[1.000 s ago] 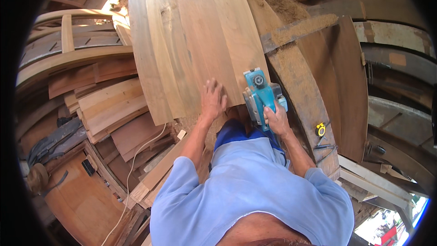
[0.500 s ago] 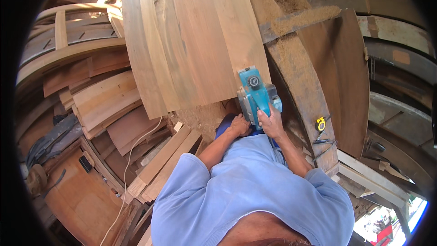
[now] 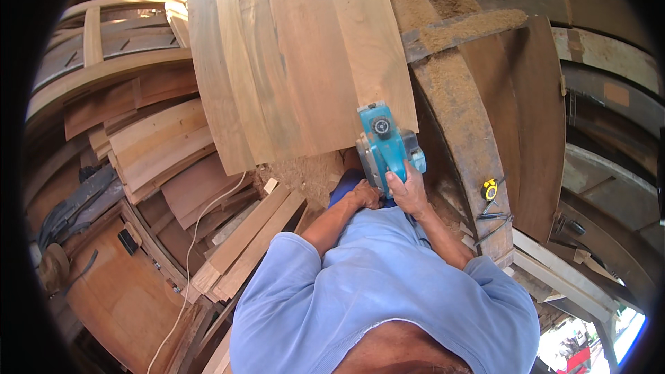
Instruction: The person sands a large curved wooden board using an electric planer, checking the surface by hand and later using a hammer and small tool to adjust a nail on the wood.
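Note:
A teal electric hand planer (image 3: 391, 156) sits at the near right corner of a wide panel of joined wooden boards (image 3: 298, 55), its front end over the panel's near edge. My right hand (image 3: 411, 190) is wrapped round the planer's rear handle, with the thumb along the top. Close beside the planer's back end, my left hand (image 3: 367, 195) is held low before my body with its fingers curled. What those fingers grip, if anything, is hidden.
A sawdust-covered bench beam (image 3: 460, 111) runs along the right, carrying a yellow tape measure (image 3: 490, 190) and a small dark tool (image 3: 492, 216). Stacked boards (image 3: 166, 142) and a pale cord (image 3: 197, 242) lie left. A brown panel (image 3: 523, 131) leans beyond the beam.
The view has shifted slightly, so the panel and bench sit a little differently. The planer and my right hand stay nearly in place at the panel's near corner; both grips look the same.

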Demonstrator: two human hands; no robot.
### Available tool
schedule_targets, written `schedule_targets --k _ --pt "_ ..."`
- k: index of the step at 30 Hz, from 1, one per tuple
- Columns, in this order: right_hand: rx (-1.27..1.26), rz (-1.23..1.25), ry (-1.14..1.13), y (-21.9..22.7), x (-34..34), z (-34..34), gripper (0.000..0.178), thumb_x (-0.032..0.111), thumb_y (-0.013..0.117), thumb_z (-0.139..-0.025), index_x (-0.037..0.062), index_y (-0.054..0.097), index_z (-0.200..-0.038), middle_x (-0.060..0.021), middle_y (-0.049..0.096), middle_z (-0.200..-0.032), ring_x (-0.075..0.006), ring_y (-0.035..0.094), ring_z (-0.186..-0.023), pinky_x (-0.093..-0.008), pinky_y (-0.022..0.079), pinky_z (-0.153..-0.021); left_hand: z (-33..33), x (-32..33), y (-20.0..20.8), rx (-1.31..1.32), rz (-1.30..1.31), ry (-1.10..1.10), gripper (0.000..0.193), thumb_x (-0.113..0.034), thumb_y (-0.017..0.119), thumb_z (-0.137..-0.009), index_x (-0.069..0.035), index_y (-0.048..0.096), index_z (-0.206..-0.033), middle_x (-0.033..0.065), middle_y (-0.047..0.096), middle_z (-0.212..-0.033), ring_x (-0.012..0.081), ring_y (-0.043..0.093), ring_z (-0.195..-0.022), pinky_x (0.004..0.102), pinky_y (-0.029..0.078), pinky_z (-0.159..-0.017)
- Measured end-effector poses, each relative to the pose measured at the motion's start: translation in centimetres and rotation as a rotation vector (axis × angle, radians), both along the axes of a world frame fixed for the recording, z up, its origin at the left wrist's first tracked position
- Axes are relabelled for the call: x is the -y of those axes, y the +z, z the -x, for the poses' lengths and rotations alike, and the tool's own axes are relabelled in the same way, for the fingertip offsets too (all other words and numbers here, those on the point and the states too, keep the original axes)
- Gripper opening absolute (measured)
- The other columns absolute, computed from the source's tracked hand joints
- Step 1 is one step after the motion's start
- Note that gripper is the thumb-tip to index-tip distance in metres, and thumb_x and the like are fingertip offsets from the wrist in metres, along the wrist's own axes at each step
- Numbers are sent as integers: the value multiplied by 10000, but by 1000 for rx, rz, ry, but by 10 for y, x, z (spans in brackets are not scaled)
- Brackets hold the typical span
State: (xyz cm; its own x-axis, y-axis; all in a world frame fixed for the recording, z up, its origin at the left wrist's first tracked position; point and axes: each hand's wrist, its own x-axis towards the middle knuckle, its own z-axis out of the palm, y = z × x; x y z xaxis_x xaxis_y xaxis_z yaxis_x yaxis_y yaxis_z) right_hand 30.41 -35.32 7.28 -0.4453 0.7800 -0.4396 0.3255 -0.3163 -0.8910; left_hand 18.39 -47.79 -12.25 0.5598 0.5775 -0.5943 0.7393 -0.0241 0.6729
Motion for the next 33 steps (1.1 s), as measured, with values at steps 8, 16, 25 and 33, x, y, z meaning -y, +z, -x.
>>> schedule_targets --k 8,16,25,33 --pt "113 -116 29 8 -22 22 605 550 643 -954 -49 634 -1042 -192 652 -794 -310 653 -740 -424 510 -677 7 -3 27 -39 161 131 589 -438 681 -836 -97 619 -1313 169 679 -1312 391 561 -1294 516 395 -1095" --pt "115 -207 48 10 -45 41 651 581 629 -953 -65 636 -1035 -285 680 -836 -440 695 -801 -494 529 -714 25 -2 38 -93 106 276 489 -340 756 -817 -101 638 -1227 170 696 -1231 393 584 -1212 510 418 -1059" --pt "110 -212 49 10 -65 58 681 604 613 -950 -72 636 -1031 -296 675 -842 -456 688 -822 -504 525 -740 31 -2 46 -140 100 415 435 -310 759 -829 -102 650 -1195 164 703 -1206 384 600 -1178 495 442 -1033" --pt "95 -190 37 10 -80 72 693 619 615 -951 -71 629 -1013 -285 671 -838 -446 679 -811 -495 517 -734 36 3 44 -134 102 497 379 -280 751 -834 -105 651 -1154 163 708 -1168 384 602 -1151 495 447 -1016"
